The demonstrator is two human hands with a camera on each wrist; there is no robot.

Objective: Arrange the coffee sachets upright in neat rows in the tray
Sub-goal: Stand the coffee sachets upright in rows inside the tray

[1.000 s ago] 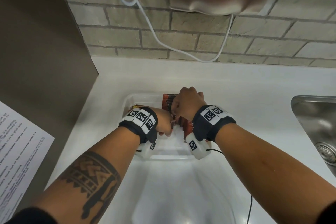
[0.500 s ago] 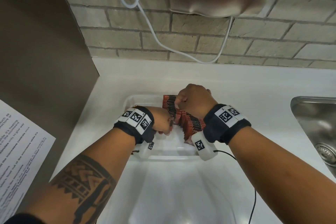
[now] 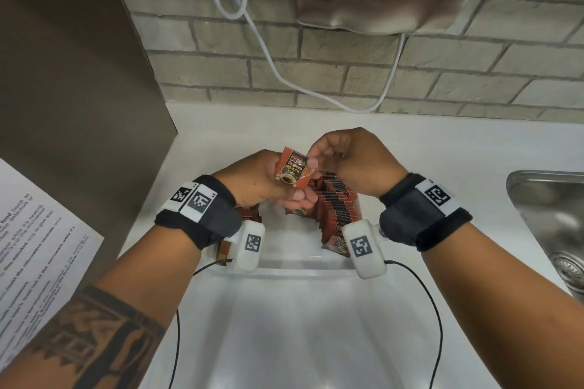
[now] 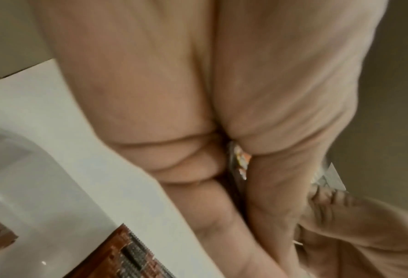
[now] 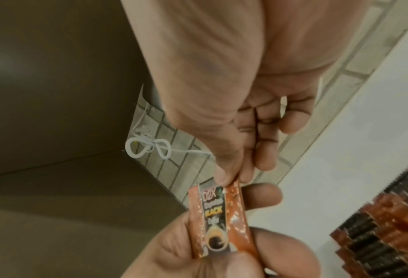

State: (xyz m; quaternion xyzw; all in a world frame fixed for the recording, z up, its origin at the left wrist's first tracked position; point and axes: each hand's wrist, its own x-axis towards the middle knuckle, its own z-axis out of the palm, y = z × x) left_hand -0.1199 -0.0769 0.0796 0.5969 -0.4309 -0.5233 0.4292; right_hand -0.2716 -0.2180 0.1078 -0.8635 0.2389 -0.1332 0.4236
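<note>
An orange and black coffee sachet point(image 3: 292, 171) point(image 5: 216, 218) is held up above the clear plastic tray point(image 3: 303, 259). My left hand point(image 3: 268, 180) grips its lower part, thumb on the front. My right hand point(image 3: 319, 156) pinches its top edge between thumb and forefinger point(image 5: 224, 178). A row of several sachets point(image 3: 339, 205) point(image 5: 383, 242) stands upright along the tray's right side. More sachets point(image 3: 248, 215) lie at the tray's left, mostly hidden under my left wrist. The left wrist view is blurred, showing my curled fingers point(image 4: 198, 165) and part of the row point(image 4: 131, 257).
The tray sits on a white counter point(image 3: 442, 148) against a brick wall. A steel sink point(image 3: 556, 218) lies to the right. A brown cabinet side point(image 3: 79, 88) with a printed sheet point(image 3: 34, 246) stands at the left. A white cable point(image 3: 259, 41) hangs above.
Both hands have risen out of the tray. The left hand has lifted one sachet up and the right hand, which was on the row, now pinches that sachet's top.
</note>
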